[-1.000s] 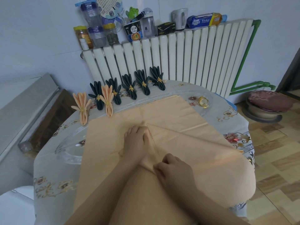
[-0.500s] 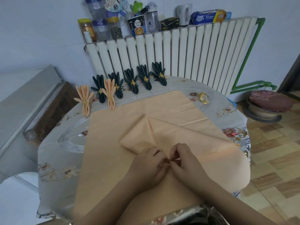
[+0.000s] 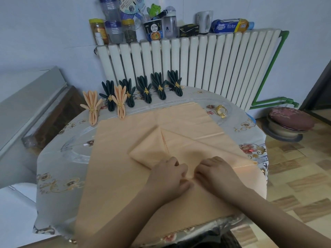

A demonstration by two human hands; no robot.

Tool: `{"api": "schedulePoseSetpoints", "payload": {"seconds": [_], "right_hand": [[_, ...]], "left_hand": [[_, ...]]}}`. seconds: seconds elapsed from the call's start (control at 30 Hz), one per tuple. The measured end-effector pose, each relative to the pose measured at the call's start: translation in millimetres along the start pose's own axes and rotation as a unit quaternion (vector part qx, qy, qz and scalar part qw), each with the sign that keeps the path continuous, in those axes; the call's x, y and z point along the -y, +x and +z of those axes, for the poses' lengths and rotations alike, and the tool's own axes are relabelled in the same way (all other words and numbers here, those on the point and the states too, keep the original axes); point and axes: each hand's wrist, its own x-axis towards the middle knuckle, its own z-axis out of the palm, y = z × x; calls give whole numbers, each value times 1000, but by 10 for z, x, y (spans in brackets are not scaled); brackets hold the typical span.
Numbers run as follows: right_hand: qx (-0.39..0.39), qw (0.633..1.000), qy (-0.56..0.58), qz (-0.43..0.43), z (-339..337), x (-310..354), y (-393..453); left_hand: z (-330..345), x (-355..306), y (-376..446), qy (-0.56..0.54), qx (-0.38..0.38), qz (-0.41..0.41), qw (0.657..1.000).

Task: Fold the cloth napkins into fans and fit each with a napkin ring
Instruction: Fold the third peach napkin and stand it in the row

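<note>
Both hands moved nearer; left hand (image 3: 168, 173) and right hand (image 3: 215, 171) pinch peach napkin (image 3: 179, 140). Seven fans ringed at 11–12 o'clock; spare rings (image 3: 221, 110) remain at 1 o'clock.

Left hand (image 3: 169, 173) and right hand (image 3: 217, 170) side by side (fingers curled, pinching), forearms forward.
</note>
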Motion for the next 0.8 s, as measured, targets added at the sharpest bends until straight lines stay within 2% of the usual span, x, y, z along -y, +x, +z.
{"api": "schedulePoseSetpoints", "payload": {"seconds": [0.17, 0.23, 0.47, 0.67, 0.8], "right_hand": [[-2, 998, -50, -28, -75, -113, 34], [25, 995, -93, -34, -161, -203, 76], [32, 969, -213, 118, -631, -460, 655], [73, 994, -54, 67, -469, -342, 1411], [135, 986, 79, 54, -105, -218, 1749]], "left_hand": [[-30, -55, 31, -5, -17, -19, 1000], [-16, -40, 20, -20, -32, -26, 999], [-13, -51, 34, -75, -54, -78, 993], [-37, 38, 61, -125, -35, -118, 985], [-5, 47, 56, -142, -51, -119, 981]]}}
